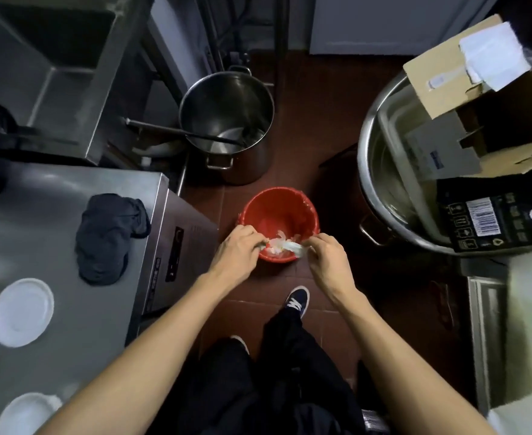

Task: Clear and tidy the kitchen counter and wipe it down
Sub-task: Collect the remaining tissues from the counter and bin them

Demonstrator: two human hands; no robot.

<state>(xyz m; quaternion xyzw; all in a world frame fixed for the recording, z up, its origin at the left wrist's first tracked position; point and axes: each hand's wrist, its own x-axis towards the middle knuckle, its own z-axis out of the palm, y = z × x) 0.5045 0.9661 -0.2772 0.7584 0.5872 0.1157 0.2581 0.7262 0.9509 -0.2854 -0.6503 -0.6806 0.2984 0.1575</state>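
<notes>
Both hands over red bucket [279,215] on floor, centre. Left hand [239,249] & right hand [327,255]: each grip pinching one end of a crumpled whitish scrap [285,246], stretched between them just above bucket's near rim. Steel surface [48,215] at left carries dark cloth [107,237] near its right edge, plus white plates [22,312] nearer. Steel stockpot [227,120] w/ ladle on floor, far of bucket.

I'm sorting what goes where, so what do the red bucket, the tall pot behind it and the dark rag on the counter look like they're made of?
Red bucket: likely plastic, uniform colour, dull sheen. Tall pot: stainless steel by its look, brushed grey with reflections. Dark rag: soft cloth, crumpled into folds, matte.
</notes>
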